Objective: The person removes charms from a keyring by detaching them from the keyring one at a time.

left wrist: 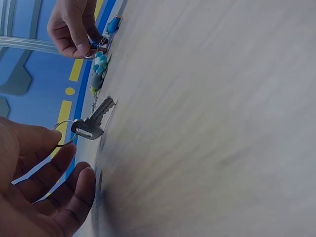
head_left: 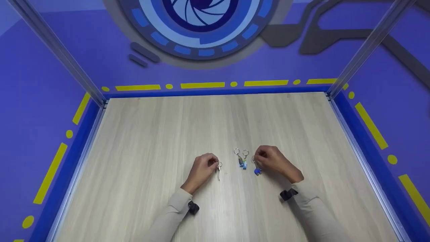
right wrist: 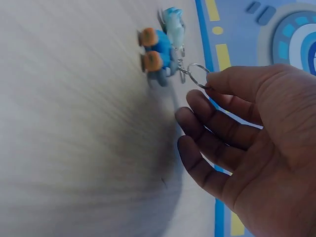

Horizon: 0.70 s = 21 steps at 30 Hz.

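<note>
My left hand [head_left: 203, 168] pinches a metal key ring [left wrist: 64, 133] between thumb and forefinger. From the ring hangs a silver key [left wrist: 98, 118], its blade pointing away from the hand. On the right, my right hand [head_left: 273, 159] pinches the ring [right wrist: 199, 75] of a keychain at its edge. A blue figure with orange feet [right wrist: 157, 52] dangles from that ring on a short chain. Two more keychains lie on the table between the hands, a dark-and-blue one [head_left: 240, 161] and a light blue one [head_left: 244, 164], their rings toward the back.
The pale wooden table [head_left: 161, 134] reaches to blue walls [head_left: 215, 75] with yellow markings at the back and sides. Metal posts [head_left: 366, 50] stand at the rear corners. Each wrist wears a small black camera [head_left: 193, 207].
</note>
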Each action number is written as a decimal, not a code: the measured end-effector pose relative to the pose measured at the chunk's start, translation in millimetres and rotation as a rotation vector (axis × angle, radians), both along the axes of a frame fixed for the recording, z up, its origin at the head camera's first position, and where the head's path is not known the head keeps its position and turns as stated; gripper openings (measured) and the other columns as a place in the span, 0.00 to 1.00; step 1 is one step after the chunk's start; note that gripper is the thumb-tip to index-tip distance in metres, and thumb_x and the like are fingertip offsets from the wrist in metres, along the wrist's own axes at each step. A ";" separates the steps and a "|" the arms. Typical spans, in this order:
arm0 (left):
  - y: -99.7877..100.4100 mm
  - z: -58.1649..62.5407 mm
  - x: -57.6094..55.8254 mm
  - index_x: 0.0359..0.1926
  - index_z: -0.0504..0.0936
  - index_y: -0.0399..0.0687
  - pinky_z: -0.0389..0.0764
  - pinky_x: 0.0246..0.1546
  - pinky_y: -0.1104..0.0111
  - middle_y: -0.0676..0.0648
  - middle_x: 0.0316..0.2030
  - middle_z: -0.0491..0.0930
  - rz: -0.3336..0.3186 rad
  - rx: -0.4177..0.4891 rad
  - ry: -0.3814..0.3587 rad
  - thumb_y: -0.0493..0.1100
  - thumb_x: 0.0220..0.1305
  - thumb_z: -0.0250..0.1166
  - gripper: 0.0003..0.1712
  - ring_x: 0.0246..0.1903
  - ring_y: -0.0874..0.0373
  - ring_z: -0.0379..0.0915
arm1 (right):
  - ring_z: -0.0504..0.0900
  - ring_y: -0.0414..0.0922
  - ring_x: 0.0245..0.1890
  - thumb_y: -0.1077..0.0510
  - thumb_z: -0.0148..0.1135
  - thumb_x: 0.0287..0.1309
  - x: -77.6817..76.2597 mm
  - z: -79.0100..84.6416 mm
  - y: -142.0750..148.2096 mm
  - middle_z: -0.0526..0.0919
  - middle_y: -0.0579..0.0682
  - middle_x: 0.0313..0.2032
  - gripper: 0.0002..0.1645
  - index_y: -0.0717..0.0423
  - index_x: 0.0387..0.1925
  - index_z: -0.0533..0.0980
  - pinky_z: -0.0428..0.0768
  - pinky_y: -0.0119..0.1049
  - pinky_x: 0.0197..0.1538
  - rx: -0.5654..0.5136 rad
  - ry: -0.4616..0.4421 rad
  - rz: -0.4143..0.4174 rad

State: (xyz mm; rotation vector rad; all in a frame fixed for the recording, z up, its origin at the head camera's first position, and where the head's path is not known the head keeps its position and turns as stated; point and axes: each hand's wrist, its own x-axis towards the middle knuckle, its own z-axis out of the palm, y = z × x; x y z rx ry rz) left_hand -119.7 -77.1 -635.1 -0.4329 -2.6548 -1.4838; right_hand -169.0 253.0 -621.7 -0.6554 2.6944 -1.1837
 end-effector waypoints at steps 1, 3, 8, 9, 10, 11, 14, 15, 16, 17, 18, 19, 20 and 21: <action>0.7 -1.4 -2.8 0.37 0.88 0.42 0.82 0.42 0.66 0.50 0.36 0.88 0.008 -0.001 0.012 0.32 0.70 0.72 0.03 0.36 0.61 0.80 | 0.82 0.39 0.35 0.66 0.73 0.69 -1.3 -0.8 -1.4 0.88 0.46 0.35 0.06 0.55 0.34 0.86 0.80 0.34 0.40 0.002 0.003 -0.007; 1.9 -5.5 -8.0 0.36 0.88 0.43 0.82 0.40 0.65 0.49 0.34 0.87 0.018 0.007 0.049 0.31 0.68 0.73 0.04 0.34 0.60 0.80 | 0.81 0.40 0.35 0.65 0.73 0.70 -2.4 -2.9 -3.5 0.87 0.45 0.35 0.06 0.54 0.35 0.86 0.79 0.35 0.40 0.008 0.003 -0.022; 3.2 -32.5 -22.7 0.34 0.89 0.46 0.80 0.37 0.68 0.53 0.31 0.86 0.039 0.013 0.113 0.32 0.66 0.73 0.05 0.32 0.62 0.79 | 0.80 0.41 0.36 0.64 0.73 0.71 0.0 -9.3 -6.2 0.85 0.45 0.36 0.04 0.54 0.37 0.87 0.78 0.37 0.41 0.027 -0.002 -0.093; 3.6 -35.4 -24.5 0.34 0.89 0.45 0.80 0.38 0.68 0.53 0.31 0.86 0.044 0.006 0.123 0.33 0.66 0.73 0.04 0.32 0.62 0.79 | 0.80 0.42 0.35 0.64 0.73 0.70 0.2 -10.5 -6.4 0.85 0.45 0.35 0.04 0.54 0.36 0.87 0.78 0.37 0.41 0.029 0.001 -0.112; 3.7 -38.2 -26.6 0.35 0.89 0.45 0.80 0.38 0.67 0.53 0.31 0.86 0.052 -0.001 0.123 0.34 0.66 0.73 0.03 0.33 0.61 0.80 | 0.80 0.42 0.35 0.64 0.73 0.70 -0.1 -11.7 -6.7 0.85 0.45 0.35 0.04 0.54 0.36 0.86 0.78 0.38 0.41 0.027 0.010 -0.126; 3.8 -41.0 -28.6 0.35 0.89 0.45 0.80 0.39 0.67 0.53 0.31 0.85 0.062 -0.004 0.123 0.34 0.66 0.73 0.03 0.33 0.61 0.80 | 0.79 0.42 0.35 0.65 0.73 0.69 -0.8 -12.9 -7.2 0.85 0.46 0.35 0.04 0.54 0.36 0.86 0.78 0.38 0.41 0.023 0.021 -0.136; 3.6 -35.4 -29.3 0.35 0.90 0.42 0.82 0.39 0.63 0.50 0.32 0.86 0.076 -0.028 0.137 0.34 0.67 0.72 0.02 0.34 0.57 0.81 | 0.80 0.43 0.35 0.65 0.71 0.69 -3.3 -16.2 -8.4 0.85 0.47 0.35 0.04 0.55 0.36 0.86 0.78 0.40 0.42 0.013 0.056 -0.150; 3.7 -35.4 -29.6 0.35 0.90 0.42 0.82 0.38 0.61 0.49 0.32 0.86 0.082 -0.035 0.149 0.34 0.66 0.72 0.02 0.34 0.56 0.81 | 0.80 0.43 0.35 0.66 0.71 0.69 -4.0 -17.2 -8.4 0.86 0.47 0.34 0.05 0.55 0.35 0.86 0.78 0.40 0.42 0.009 0.066 -0.153; 4.1 -35.4 -30.3 0.35 0.90 0.42 0.82 0.39 0.61 0.49 0.32 0.85 0.090 -0.039 0.142 0.34 0.66 0.72 0.02 0.34 0.56 0.80 | 0.80 0.43 0.35 0.66 0.70 0.68 -4.5 -17.9 -8.4 0.86 0.47 0.34 0.05 0.55 0.35 0.86 0.79 0.40 0.42 0.007 0.072 -0.156; 4.6 -35.2 -30.9 0.34 0.90 0.43 0.81 0.39 0.62 0.50 0.32 0.85 0.097 -0.045 0.139 0.34 0.66 0.73 0.02 0.34 0.57 0.80 | 0.80 0.43 0.34 0.66 0.70 0.68 -5.0 -18.4 -8.2 0.86 0.47 0.34 0.05 0.55 0.35 0.86 0.79 0.40 0.42 0.007 0.078 -0.161; 4.7 -32.2 -30.2 0.35 0.90 0.43 0.81 0.39 0.61 0.50 0.32 0.85 0.099 -0.060 0.144 0.34 0.66 0.73 0.02 0.34 0.56 0.79 | 0.80 0.43 0.34 0.66 0.70 0.68 -5.4 -18.9 -8.0 0.86 0.47 0.34 0.05 0.55 0.35 0.86 0.79 0.40 0.41 0.008 0.082 -0.166; 5.1 -30.4 -30.0 0.35 0.90 0.43 0.81 0.40 0.60 0.50 0.33 0.85 0.106 -0.076 0.143 0.33 0.65 0.74 0.02 0.35 0.56 0.79 | 0.80 0.43 0.34 0.66 0.69 0.69 -5.5 -19.0 -8.0 0.86 0.47 0.34 0.06 0.56 0.35 0.86 0.79 0.40 0.41 0.008 0.084 -0.168; 5.5 -28.0 -29.5 0.36 0.90 0.43 0.81 0.41 0.59 0.50 0.33 0.86 0.112 -0.086 0.144 0.33 0.65 0.74 0.02 0.36 0.56 0.79 | 0.80 0.43 0.34 0.66 0.68 0.70 -5.8 -19.3 -8.0 0.86 0.47 0.34 0.06 0.56 0.35 0.86 0.79 0.41 0.41 0.009 0.090 -0.168; 5.8 -25.6 -29.1 0.37 0.90 0.42 0.81 0.42 0.59 0.49 0.34 0.86 0.118 -0.100 0.138 0.33 0.66 0.74 0.01 0.37 0.55 0.80 | 0.81 0.44 0.35 0.66 0.68 0.71 -5.7 -19.2 -8.1 0.86 0.48 0.34 0.06 0.57 0.36 0.86 0.80 0.42 0.42 0.011 0.092 -0.171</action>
